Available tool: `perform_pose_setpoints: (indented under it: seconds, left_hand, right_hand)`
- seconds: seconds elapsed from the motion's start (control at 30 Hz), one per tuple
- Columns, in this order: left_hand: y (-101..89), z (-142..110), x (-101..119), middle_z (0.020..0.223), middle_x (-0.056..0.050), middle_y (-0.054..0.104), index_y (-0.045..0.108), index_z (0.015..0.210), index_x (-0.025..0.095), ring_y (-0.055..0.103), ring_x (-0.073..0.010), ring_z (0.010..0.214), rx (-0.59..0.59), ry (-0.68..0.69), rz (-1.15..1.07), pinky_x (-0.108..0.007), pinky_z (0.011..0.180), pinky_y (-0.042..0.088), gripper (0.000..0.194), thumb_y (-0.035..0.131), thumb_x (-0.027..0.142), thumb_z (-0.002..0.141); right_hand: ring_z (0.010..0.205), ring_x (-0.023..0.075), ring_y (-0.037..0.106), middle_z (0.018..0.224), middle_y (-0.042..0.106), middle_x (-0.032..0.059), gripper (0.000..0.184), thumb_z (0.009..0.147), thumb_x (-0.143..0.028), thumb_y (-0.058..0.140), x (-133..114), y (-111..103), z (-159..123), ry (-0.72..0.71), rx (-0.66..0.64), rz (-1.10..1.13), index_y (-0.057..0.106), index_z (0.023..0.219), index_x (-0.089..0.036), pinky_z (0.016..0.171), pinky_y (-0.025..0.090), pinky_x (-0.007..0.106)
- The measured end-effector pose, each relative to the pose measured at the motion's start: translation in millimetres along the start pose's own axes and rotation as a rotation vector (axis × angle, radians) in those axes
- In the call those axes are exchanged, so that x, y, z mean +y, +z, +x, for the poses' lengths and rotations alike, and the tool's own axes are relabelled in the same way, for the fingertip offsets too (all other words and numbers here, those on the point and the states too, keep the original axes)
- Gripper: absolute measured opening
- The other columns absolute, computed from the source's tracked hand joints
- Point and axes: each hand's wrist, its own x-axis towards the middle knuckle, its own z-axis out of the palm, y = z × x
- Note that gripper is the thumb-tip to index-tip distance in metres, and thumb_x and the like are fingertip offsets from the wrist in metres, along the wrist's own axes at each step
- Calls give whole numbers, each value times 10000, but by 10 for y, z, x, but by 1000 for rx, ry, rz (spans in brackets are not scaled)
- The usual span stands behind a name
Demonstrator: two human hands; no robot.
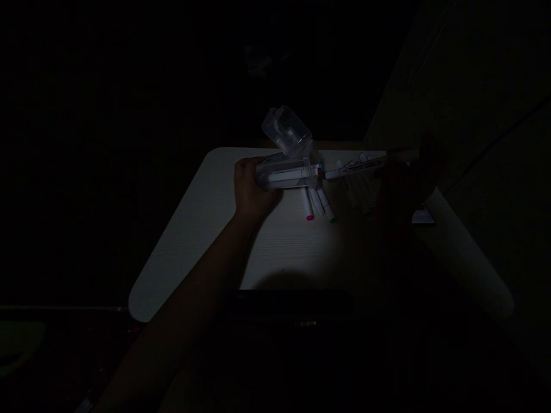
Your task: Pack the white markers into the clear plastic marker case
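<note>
The scene is very dark. My left hand (249, 186) is wrapped round the end of a clear plastic marker case (287, 172) lying on its side on the white table (193, 229), its lid (286, 131) hinged open upward. My right hand (402, 178) is a dim shape at the right, closed on a white marker (355, 167) whose tip points toward the mouth of the case. Three markers (319, 202) with coloured caps lie on the table just below the case.
Several more pale markers (359, 186) lie under my right hand in shadow. A small dark object with a light edge (423, 216) rests near the table's right edge. A dark strip (293, 301) runs along the near edge.
</note>
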Motion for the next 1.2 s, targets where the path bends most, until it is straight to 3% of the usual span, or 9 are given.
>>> perform_pose_setpoints:
  seconds: [0.1,0.27,0.37,0.53,0.7,1.03,1.2]
  left_hand:
    - [-3,-1,-3,1216,-128,585,585,1177,210,554,-335,1208,5,2,14,-486,1082,476,643,814,284,580]
    - [4,-1,-1,1208,-125,569,559,1182,209,552,-337,1216,4,11,0,-483,1091,467,636,813,302,607]
    - [2,1,5,1190,-127,568,555,1170,210,558,-333,1199,7,23,-15,-477,1080,475,638,825,317,603]
    - [-8,-2,2,1225,-123,555,540,1162,223,554,-332,1209,-15,8,-12,-476,1073,476,617,814,425,647]
    - [-2,-4,-7,1224,-135,561,547,1178,213,556,-335,1208,-14,9,-24,-491,1087,468,627,807,365,628]
    - [18,-7,-40,1224,-133,571,568,1214,210,558,-332,1206,-1,22,-28,-486,1094,473,696,836,281,576]
    - [17,-8,-37,1226,-132,577,582,1188,222,565,-331,1197,2,14,-25,-479,1080,487,690,861,295,561]
  right_hand:
    - [1233,297,583,1335,464,184,470,863,-386,532,-165,35,29,-22,228,82,406,1285,-224,822,615,420]
    - [921,197,638,1156,545,117,375,833,-355,558,-321,59,59,13,285,165,423,1168,-253,575,570,305]
    - [813,157,632,1041,557,65,338,801,-311,577,-319,79,51,61,325,205,424,1097,-257,524,550,267]
    - [740,138,644,970,594,29,327,807,-313,568,-267,123,17,158,255,298,401,1086,-275,544,576,264]
    - [798,172,686,991,642,57,343,861,-429,555,-240,156,-34,256,129,241,422,1138,-276,611,614,312]
    - [879,223,740,1053,695,76,344,943,-499,503,-270,207,-176,238,-147,108,470,1217,-293,674,625,380]
    - [804,206,738,1074,703,91,340,977,-484,497,-254,211,-178,269,-146,43,512,1249,-279,656,621,364]
